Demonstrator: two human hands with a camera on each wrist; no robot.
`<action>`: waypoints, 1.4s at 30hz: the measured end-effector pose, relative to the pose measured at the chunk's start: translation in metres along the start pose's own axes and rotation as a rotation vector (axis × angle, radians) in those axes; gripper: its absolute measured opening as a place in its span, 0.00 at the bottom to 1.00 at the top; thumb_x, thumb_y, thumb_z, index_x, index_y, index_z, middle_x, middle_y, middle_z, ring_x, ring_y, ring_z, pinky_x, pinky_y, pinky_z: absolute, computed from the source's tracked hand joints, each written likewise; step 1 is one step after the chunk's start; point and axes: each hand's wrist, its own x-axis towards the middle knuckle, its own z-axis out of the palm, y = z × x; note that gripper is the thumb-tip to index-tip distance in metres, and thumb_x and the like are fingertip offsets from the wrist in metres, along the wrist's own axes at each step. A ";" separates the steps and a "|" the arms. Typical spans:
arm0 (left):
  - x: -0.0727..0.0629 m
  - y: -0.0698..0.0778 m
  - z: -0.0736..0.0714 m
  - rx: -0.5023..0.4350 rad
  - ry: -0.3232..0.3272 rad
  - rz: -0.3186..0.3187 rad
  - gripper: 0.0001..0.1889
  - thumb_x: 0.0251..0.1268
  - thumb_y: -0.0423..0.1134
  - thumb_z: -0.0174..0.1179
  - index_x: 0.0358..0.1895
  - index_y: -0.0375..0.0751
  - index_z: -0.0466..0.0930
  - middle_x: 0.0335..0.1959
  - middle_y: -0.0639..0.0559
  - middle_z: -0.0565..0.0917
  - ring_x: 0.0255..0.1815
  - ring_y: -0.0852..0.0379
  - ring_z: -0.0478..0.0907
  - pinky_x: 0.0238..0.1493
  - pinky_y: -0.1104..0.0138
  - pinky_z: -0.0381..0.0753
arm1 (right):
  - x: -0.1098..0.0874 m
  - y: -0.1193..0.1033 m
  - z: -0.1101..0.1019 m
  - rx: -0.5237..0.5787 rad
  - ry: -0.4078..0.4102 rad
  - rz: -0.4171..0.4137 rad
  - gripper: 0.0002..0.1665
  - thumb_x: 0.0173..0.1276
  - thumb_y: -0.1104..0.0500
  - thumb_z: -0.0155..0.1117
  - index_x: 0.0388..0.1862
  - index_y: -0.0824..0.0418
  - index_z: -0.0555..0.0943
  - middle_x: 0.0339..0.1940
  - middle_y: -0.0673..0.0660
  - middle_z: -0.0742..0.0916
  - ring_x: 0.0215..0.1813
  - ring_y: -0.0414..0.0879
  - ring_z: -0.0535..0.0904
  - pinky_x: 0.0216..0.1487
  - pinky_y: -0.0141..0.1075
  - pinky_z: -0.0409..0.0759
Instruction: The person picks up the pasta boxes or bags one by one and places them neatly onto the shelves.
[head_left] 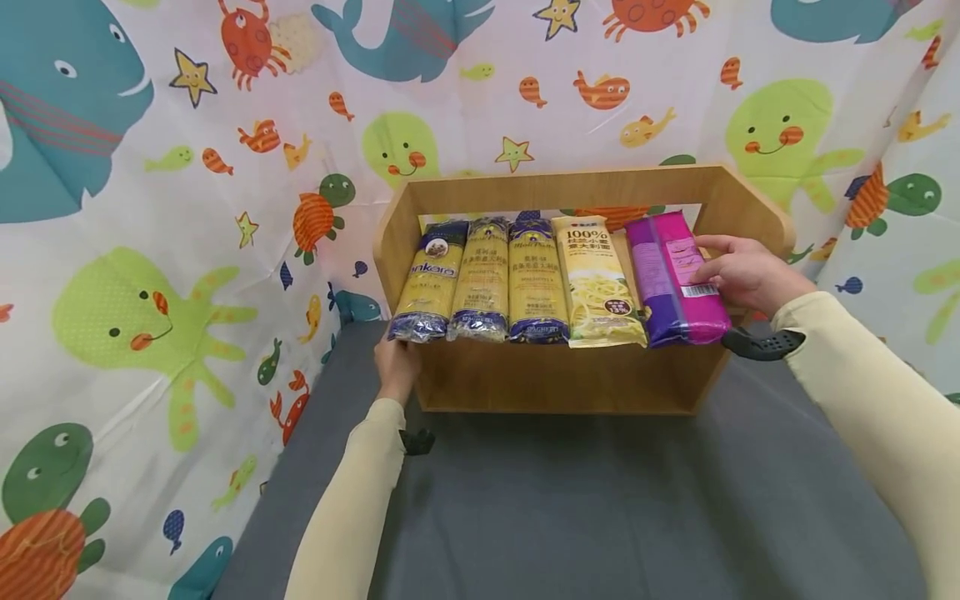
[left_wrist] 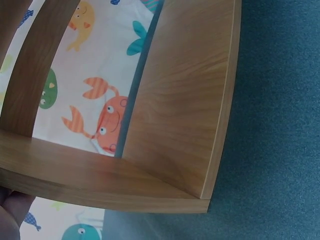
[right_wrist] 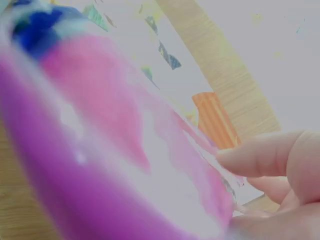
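A wooden shelf (head_left: 555, 392) carries a row of pasta packs on its upper board. My right hand (head_left: 750, 271) holds the right edge of the pink and purple pasta pack (head_left: 675, 279), which leans at the row's right end. Seen from the right wrist, this pack (right_wrist: 115, 140) is blurred and close, with the fingers (right_wrist: 260, 155) at its edge. At the shelf's left side, my left hand (head_left: 397, 367) grips the side panel under the Ankara spaghetti pack (head_left: 429, 279). Only a bit of that hand (left_wrist: 15, 212) shows in the left wrist view; its fingertips are hidden.
Two yellow and blue spaghetti packs (head_left: 477, 279) (head_left: 536, 279) and a cream pasta pack (head_left: 600, 279) lie side by side between the outer ones. The shelf stands on a dark grey tabletop (head_left: 555, 500). Behind and left hangs a sea-animal curtain (head_left: 465, 108).
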 end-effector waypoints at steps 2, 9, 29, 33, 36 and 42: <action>0.001 0.000 -0.001 0.003 -0.001 0.004 0.20 0.81 0.42 0.48 0.68 0.41 0.74 0.60 0.36 0.84 0.54 0.37 0.83 0.52 0.46 0.82 | 0.004 0.000 -0.002 0.024 -0.002 -0.004 0.50 0.78 0.62 0.55 0.85 0.54 0.35 0.71 0.63 0.63 0.63 0.50 0.68 0.49 0.31 0.82; 0.002 -0.002 -0.002 -0.003 -0.006 -0.005 0.20 0.81 0.43 0.48 0.69 0.41 0.74 0.61 0.36 0.83 0.58 0.36 0.81 0.57 0.44 0.81 | 0.019 -0.001 0.000 0.106 -0.054 -0.028 0.54 0.79 0.59 0.54 0.85 0.45 0.29 0.72 0.59 0.62 0.58 0.41 0.72 0.51 0.29 0.81; 0.002 -0.002 0.001 -0.015 0.009 0.004 0.20 0.81 0.42 0.48 0.68 0.42 0.75 0.60 0.36 0.84 0.54 0.36 0.83 0.54 0.44 0.82 | 0.009 -0.015 0.012 -0.075 -0.014 -0.117 0.51 0.79 0.53 0.55 0.85 0.55 0.35 0.63 0.59 0.70 0.44 0.33 0.81 0.47 0.31 0.85; 0.001 -0.003 0.000 -0.013 0.006 0.005 0.20 0.82 0.43 0.48 0.69 0.42 0.75 0.60 0.37 0.84 0.54 0.36 0.83 0.55 0.45 0.82 | 0.004 -0.016 0.019 -0.082 0.004 -0.117 0.54 0.76 0.44 0.58 0.86 0.54 0.36 0.65 0.58 0.70 0.44 0.34 0.83 0.48 0.32 0.85; 0.002 -0.002 0.001 -0.016 -0.003 -0.003 0.20 0.82 0.43 0.47 0.69 0.42 0.74 0.60 0.37 0.84 0.53 0.38 0.83 0.54 0.46 0.83 | 0.002 -0.015 0.024 -0.068 0.018 -0.103 0.59 0.71 0.35 0.61 0.86 0.50 0.38 0.68 0.58 0.70 0.44 0.37 0.86 0.49 0.37 0.87; -0.001 0.000 0.001 -0.037 -0.018 -0.033 0.20 0.82 0.42 0.46 0.69 0.41 0.74 0.60 0.37 0.84 0.49 0.41 0.82 0.50 0.48 0.82 | -0.002 -0.011 0.029 -0.091 0.059 -0.105 0.60 0.68 0.32 0.62 0.86 0.46 0.41 0.75 0.63 0.68 0.42 0.39 0.87 0.48 0.41 0.88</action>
